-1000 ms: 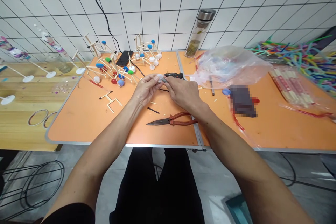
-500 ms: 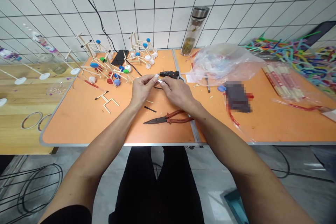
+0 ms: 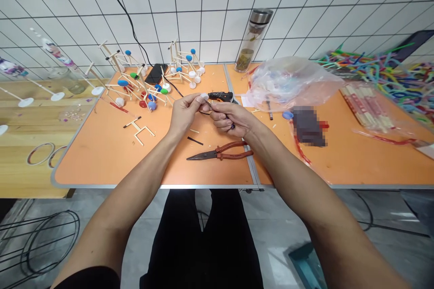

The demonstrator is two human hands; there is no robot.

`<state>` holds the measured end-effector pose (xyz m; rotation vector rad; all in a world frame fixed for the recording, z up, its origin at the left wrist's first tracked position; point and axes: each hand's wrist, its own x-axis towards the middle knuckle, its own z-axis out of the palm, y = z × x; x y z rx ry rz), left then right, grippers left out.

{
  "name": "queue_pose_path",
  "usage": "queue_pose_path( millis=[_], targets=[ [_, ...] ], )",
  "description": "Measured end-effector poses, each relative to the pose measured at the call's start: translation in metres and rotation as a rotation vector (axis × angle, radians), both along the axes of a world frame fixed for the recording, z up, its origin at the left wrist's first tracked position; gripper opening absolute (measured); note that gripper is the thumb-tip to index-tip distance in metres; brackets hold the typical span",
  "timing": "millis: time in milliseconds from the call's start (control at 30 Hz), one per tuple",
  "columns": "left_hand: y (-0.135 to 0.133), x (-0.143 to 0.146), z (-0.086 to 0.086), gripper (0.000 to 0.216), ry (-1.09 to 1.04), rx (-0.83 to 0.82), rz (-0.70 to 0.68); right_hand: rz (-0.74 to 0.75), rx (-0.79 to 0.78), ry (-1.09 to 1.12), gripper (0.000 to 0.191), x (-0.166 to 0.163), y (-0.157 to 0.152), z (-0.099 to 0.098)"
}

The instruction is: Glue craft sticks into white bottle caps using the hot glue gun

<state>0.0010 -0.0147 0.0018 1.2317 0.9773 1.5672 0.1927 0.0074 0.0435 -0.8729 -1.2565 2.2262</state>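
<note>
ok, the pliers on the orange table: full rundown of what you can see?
The pliers are long-nose, with dark metal jaws tapering to a thin point and reddish, worn-looking handle grips. They lie flat on the orange table near its front edge, tip pointing left, handles to the right and slightly spread, jaws closed. The handle ends reach the seam with the adjoining table. Neither hand touches them; the right hand is above and beyond them.

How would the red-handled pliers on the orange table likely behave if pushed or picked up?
The pliers lie flat near the right hand, so they would probably slide, not roll. The metal jaws suggest stiffness and some weight. The handles may swing apart when lifted.
</note>
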Motion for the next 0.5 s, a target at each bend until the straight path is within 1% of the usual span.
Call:
queue_pose_path(
  millis=[67, 100, 167, 200, 267, 333, 367, 400, 433, 500],
  targets=[
    [0.001, 0.0, -0.001, 0.038, -0.002, -0.01, -0.009, 0.003, 0.04, -0.004, 0.017, 0.001, 0.002, -0.003],
    [0.002, -0.001, -0.003, 0.037, 0.001, -0.013, -0.001, -0.002, 0.084, -0.015, 0.021, 0.0, 0.003, -0.005],
    [0.003, -0.001, -0.007, 0.037, 0.008, -0.01, 0.026, -0.051, 0.236, -0.077, 0.029, -0.002, 0.002, -0.012],
    [0.003, 0.0, -0.009, 0.036, 0.009, -0.009, 0.042, -0.097, 0.36, -0.14, 0.031, -0.004, 0.001, -0.015],
    [0.004, 0.001, -0.014, 0.033, -0.002, -0.022, 0.075, -0.214, 0.702, -0.351, 0.031, -0.008, -0.004, -0.02],
    [0.005, 0.002, -0.017, 0.031, -0.039, -0.051, 0.103, -0.31, 1.054, -0.659, 0.03, -0.012, -0.011, -0.021],
    [0.005, 0.003, -0.017, 0.03, -0.069, -0.064, 0.112, -0.326, 1.182, -0.812, 0.032, -0.013, -0.015, -0.02],
    [0.005, 0.004, -0.017, 0.031, -0.105, -0.079, 0.114, -0.318, 1.263, -0.943, 0.035, -0.014, -0.018, -0.019],
    [0.006, 0.004, -0.016, 0.033, -0.142, -0.095, 0.109, -0.297, 1.305, -1.039, 0.039, -0.014, -0.02, -0.017],
    [0.007, 0.003, -0.013, 0.042, -0.192, -0.127, 0.08, -0.243, 1.324, -1.117, 0.044, -0.013, -0.022, -0.015]
  ],
)
